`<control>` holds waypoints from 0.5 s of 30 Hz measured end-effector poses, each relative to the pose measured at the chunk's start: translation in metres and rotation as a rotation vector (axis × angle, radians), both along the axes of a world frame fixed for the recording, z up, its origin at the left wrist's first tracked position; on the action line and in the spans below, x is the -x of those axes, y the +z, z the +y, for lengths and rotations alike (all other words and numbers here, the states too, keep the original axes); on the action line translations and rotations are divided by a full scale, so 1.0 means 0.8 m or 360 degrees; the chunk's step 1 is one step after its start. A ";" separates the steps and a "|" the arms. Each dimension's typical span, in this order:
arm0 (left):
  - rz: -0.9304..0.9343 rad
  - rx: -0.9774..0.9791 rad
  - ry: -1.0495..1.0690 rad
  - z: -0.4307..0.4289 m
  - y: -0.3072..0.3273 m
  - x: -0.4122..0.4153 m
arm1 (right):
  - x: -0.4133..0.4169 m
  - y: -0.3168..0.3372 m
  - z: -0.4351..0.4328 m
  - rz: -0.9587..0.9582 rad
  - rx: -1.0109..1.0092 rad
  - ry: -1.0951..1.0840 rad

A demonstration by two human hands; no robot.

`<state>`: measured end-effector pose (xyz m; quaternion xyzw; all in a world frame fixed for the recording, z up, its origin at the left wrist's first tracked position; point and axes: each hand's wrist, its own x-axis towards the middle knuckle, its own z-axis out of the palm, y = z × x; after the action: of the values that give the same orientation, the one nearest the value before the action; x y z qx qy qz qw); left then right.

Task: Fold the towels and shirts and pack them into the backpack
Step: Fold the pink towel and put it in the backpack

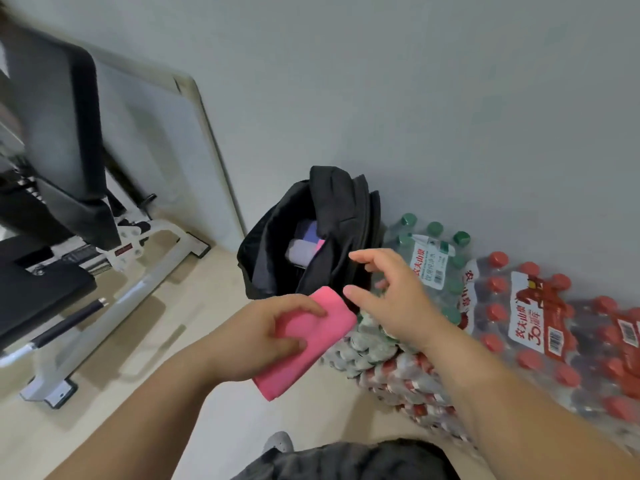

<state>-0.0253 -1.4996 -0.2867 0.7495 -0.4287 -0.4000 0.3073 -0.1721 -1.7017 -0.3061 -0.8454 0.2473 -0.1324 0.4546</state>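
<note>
Obs.: left grip (266,337) is clamped on a folded pink towel (322,327), thumb on top and fingers underneath. The towel is in the air above the floor (138,427), just short of the backpack's mouth. Right grip (391,296) is apart, fingers spread and holding nothing, close to the front flap of the black backpack (332,195).

Risks (judgement):
- The flap sags across part of the opening. If it is not held back, the towel's leading edge could catch on it and the fold could spring open.
- The towel is held from one end only, so its free corner may droop and unfold as it goes in.
- The backpack is soft and leans against the wall. A push from above could make it slump or tip toward the green-capped bottle pack (433,258) just beside it.
- The main compartment looks partly filled, so the towel may bunch.

Containers:
- Backpack: unzipped, standing on the floor.
- Inside: a pale lavender roll (301,254), a darker purple item (310,228) behind it, and a sliver of pink cloth (320,244) at the flap.
- I cannot tell what lies deeper.
</note>
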 end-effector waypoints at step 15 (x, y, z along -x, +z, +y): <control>-0.0222 -0.0163 0.0612 -0.021 -0.050 -0.134 | -0.124 -0.005 -0.042 0.0979 0.1189 -0.0024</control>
<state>0.0822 -1.5167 -0.3271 0.8581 -0.2771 -0.3023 0.3091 -0.0729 -1.7354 -0.3100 -0.9489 0.3120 0.0406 0.0248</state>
